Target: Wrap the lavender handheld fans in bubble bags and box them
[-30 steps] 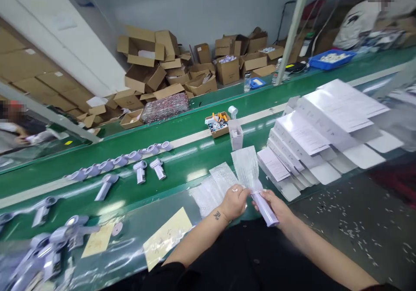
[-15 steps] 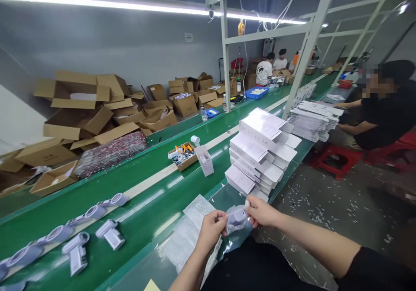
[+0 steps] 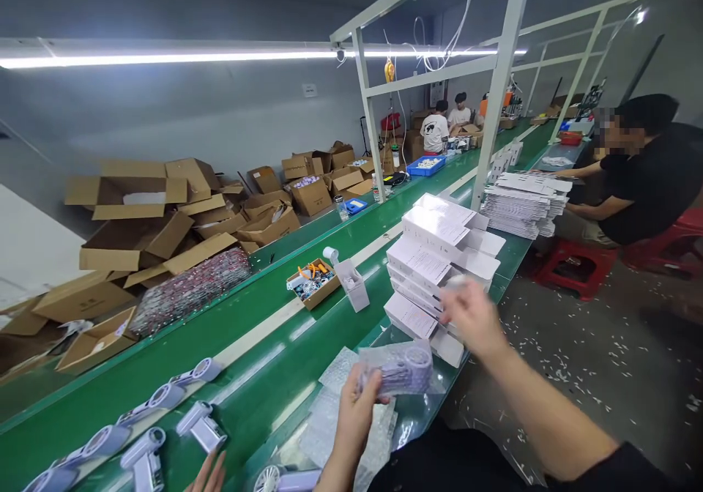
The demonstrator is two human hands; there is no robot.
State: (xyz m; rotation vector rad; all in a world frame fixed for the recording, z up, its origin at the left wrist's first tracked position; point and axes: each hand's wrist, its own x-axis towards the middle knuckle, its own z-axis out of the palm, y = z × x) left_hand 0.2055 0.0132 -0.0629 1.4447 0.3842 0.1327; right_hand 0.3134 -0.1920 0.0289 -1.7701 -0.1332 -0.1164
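My left hand (image 3: 356, 397) is closed on a lilac handheld fan (image 3: 403, 371) inside a clear bubble-wrap bag, its round head pointing right. My right hand (image 3: 475, 316) is raised in front of the stacked white boxes (image 3: 422, 261). Motion smears its fingers, and a whitish patch shows at the fingertips; I cannot make out whether it touches a box. Under my left forearm lie flat bubble-wrap bags (image 3: 321, 422). An unwrapped lilac fan (image 3: 288, 479) with a white grille lies at the bottom edge, partly behind that arm.
Another person's hand (image 3: 209, 474) reaches in at the lower left, near lilac fans (image 3: 202, 425) on the green conveyor (image 3: 263, 364). A carton of small parts (image 3: 313, 285) and an open white box (image 3: 351, 285) stand mid-belt. A co-worker (image 3: 648, 170) sits at right by flattened boxes (image 3: 524, 203).
My right hand has left the bagged fan and moved up and right to the white boxes. The left hand has lifted and turned the fan. Another hand and an unwrapped fan have appeared below.
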